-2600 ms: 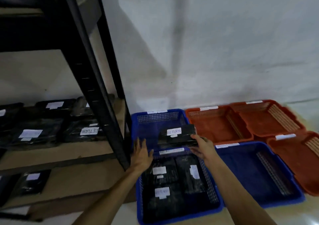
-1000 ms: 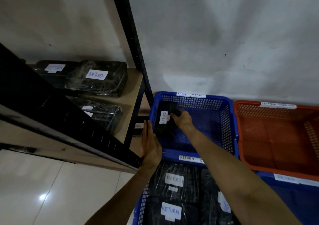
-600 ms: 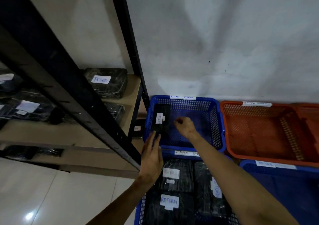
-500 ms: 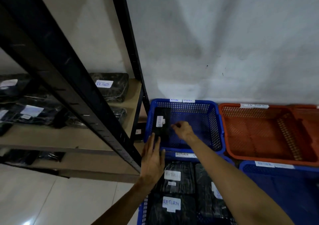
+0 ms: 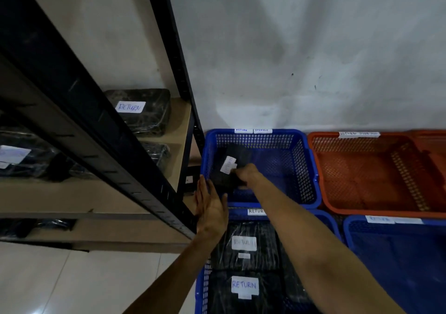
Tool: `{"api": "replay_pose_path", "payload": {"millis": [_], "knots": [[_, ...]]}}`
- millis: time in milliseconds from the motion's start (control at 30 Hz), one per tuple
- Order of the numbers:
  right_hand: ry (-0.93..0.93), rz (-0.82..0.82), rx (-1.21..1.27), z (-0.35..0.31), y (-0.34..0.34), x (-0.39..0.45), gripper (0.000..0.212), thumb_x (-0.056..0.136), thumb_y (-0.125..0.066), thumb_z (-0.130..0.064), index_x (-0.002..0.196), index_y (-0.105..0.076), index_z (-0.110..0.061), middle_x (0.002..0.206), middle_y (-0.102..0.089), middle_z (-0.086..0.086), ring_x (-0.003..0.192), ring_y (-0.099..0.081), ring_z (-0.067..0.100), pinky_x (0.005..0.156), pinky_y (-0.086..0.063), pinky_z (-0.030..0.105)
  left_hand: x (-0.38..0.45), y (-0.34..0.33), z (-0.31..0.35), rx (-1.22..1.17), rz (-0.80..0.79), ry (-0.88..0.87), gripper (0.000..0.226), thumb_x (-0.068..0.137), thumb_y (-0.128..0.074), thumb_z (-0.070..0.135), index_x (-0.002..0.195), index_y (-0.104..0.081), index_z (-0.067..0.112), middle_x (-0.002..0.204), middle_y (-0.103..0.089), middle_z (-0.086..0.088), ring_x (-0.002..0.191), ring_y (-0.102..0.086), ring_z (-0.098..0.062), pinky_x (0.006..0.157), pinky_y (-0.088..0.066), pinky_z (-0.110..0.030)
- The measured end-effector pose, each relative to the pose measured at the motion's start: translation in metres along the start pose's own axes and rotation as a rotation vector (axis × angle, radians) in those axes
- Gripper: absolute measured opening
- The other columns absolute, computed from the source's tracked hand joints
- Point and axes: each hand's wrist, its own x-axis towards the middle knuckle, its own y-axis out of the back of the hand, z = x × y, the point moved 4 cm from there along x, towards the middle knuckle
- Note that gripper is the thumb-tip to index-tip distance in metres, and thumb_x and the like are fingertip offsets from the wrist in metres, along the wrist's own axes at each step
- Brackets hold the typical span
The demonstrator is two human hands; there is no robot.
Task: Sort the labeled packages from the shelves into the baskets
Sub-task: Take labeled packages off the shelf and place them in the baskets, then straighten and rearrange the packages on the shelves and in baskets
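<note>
A black wrapped package [image 5: 225, 155] with a white label lies tilted at the left side of the far blue basket [image 5: 306, 169], whose rim tags read RETURN and OVERDUE. My right hand [image 5: 248, 175] reaches into that basket and grips the package's near right edge. My left hand [image 5: 210, 207] is flat with straight fingers, held at the basket's near left corner beside the shelf post. The near blue basket [image 5: 201, 287] holds several black packages labelled RETURN [image 5: 243, 286]. On the shelf lies another RETURN package [image 5: 142, 111].
A black metal shelf frame [image 5: 101, 130] slants across the left, with more wrapped packages [image 5: 21, 159] on its boards. Orange baskets [image 5: 321, 193] and another blue basket [image 5: 395, 265] stand to the right. A grey wall rises behind; pale tiled floor lies at lower left.
My right hand, which had let go and drawn back, has returned to the package in the far basket and grips it; the package now sits more tilted. My left hand stays put.
</note>
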Motion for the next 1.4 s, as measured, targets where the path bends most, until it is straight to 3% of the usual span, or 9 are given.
{"api": "replay_pose_path", "payload": {"millis": [100,200,400,500,600,833,933,1133,1400], "knots": [[-0.125,0.042,0.396,0.013,0.005,-0.002,0.038,0.092,-0.063,0.0,0.129,-0.055,0.002,0.127,-0.06,0.024,0.106,-0.062,0.038,0.05,-0.057,0.041,-0.002,0.002,0.002,-0.003,-0.041,0.01,0.065,0.105,-0.033,0.041,0.157,-0.014,0.008,0.165,0.01,-0.009,0.153,0.0,-0.027,0.124,-0.01,-0.042],[-0.145,0.05,0.622,0.013,0.003,0.005,0.052,0.09,-0.067,0.0,0.137,-0.046,0.0,0.129,-0.057,0.023,0.111,-0.058,0.037,0.052,-0.06,0.038,-0.004,0.004,0.004,-0.008,-0.058,0.023,0.065,0.105,-0.032,0.042,0.158,-0.011,0.009,0.165,0.014,-0.007,0.152,0.004,-0.025,0.124,-0.009,-0.044],[-0.129,-0.042,0.66,-0.011,-0.01,0.02,0.023,0.093,-0.065,-0.007,0.116,-0.065,-0.002,0.12,-0.064,0.012,0.075,-0.062,0.025,0.043,-0.056,0.03,-0.001,0.002,0.0,0.007,-0.062,0.024,0.065,0.105,-0.031,0.044,0.158,-0.013,0.011,0.165,0.014,-0.006,0.152,0.004,-0.026,0.124,-0.008,-0.042],[-0.154,-0.081,0.575,-0.019,-0.009,0.021,0.007,0.098,-0.056,-0.005,0.095,-0.062,-0.004,0.099,-0.063,0.013,0.066,-0.058,0.022,0.043,-0.055,0.028,-0.002,0.002,-0.001,-0.007,-0.06,0.018,0.064,0.105,-0.031,0.045,0.158,-0.014,0.012,0.165,0.016,-0.005,0.153,0.004,-0.025,0.124,-0.01,-0.042],[-0.18,-0.074,0.513,-0.015,-0.006,0.02,0.009,0.098,-0.059,-0.013,0.102,-0.059,-0.005,0.083,-0.063,0.011,0.065,-0.06,0.02,0.037,-0.053,0.029,-0.002,0.0,-0.002,-0.003,-0.06,0.007,0.064,0.105,-0.03,0.046,0.158,-0.015,0.013,0.164,0.017,-0.005,0.153,0.006,-0.024,0.124,-0.008,-0.041],[-0.082,-0.026,0.338,-0.008,0.006,0.003,0.034,0.09,-0.071,-0.03,0.114,-0.06,-0.008,0.1,-0.067,0.015,0.076,-0.065,0.025,0.053,-0.053,0.037,-0.002,0.002,-0.001,-0.002,-0.056,-0.016,0.061,0.105,-0.032,0.042,0.156,-0.022,0.011,0.165,0.013,-0.009,0.152,0.005,-0.027,0.124,-0.008,-0.042],[0.074,0.031,0.172,-0.01,0.019,-0.011,0.041,0.089,-0.071,-0.031,0.12,-0.062,-0.006,0.114,-0.068,0.016,0.1,-0.066,0.03,0.065,-0.056,0.038,-0.005,0.01,0.003,-0.029,-0.048,-0.03,0.06,0.105,-0.032,0.041,0.156,-0.024,0.011,0.165,0.011,-0.01,0.152,0.003,-0.028,0.124,-0.009,-0.041],[0.515,0.179,-0.467,-0.015,0.056,-0.101,0.031,0.091,-0.066,-0.035,0.112,-0.067,-0.012,0.109,-0.072,0.011,0.104,-0.066,0.027,0.088,-0.053,0.033,-0.033,0.04,0.017,-0.069,-0.094,-0.131,0.062,0.102,-0.039,0.05,0.155,-0.026,0.021,0.166,0.002,-0.003,0.152,-0.009,-0.025,0.121,-0.024,-0.036],[0.765,0.303,-0.662,0.031,0.054,-0.253,0.034,0.094,-0.063,-0.031,0.123,-0.059,-0.015,0.108,-0.072,0.001,0.101,-0.068,0.02,0.086,-0.056,0.04,-0.123,0.097,-0.022,-0.177,-0.18,-0.436,0.047,0.098,-0.053,0.044,0.137,-0.055,0.019,0.146,-0.047,0.002,0.136,-0.044,-0.015,0.111,-0.03,-0.02]]}}
